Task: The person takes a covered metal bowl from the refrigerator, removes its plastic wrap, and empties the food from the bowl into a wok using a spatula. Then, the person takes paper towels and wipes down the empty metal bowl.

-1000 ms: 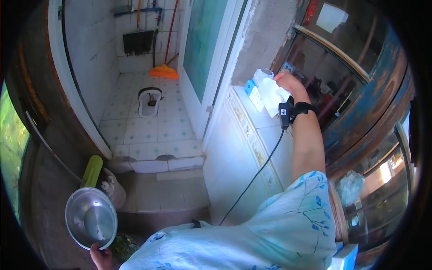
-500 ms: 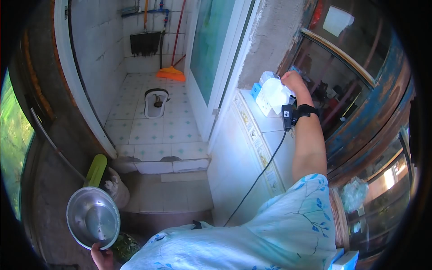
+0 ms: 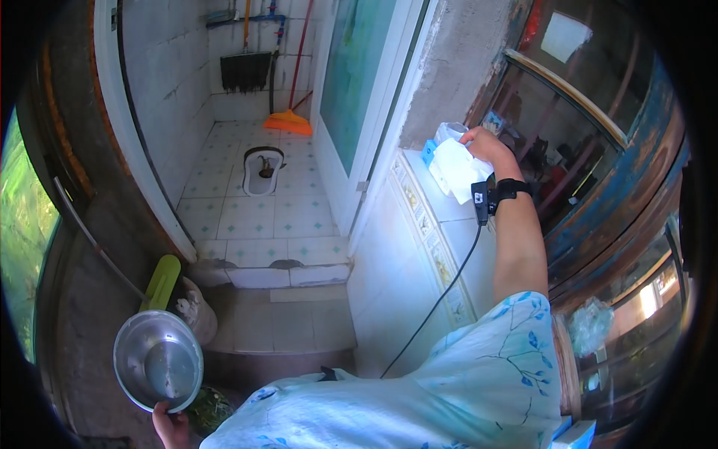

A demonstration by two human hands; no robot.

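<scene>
The basin is smooth metal, glossy inside with duller marks. The paper looks thin and matt, softly creased. The ledge is glossy tile with a raised, patterned border. The sleeve is matt cloth in loose folds; the bag, clear, crinkled, shiny plastic. The wall is rough and matt, the window frame wood with worn blue paint, the glass dark and glossy

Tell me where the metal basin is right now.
In the head view, the metal basin is at lower left, its near rim in the left hand and its far edge by the green object.
</scene>
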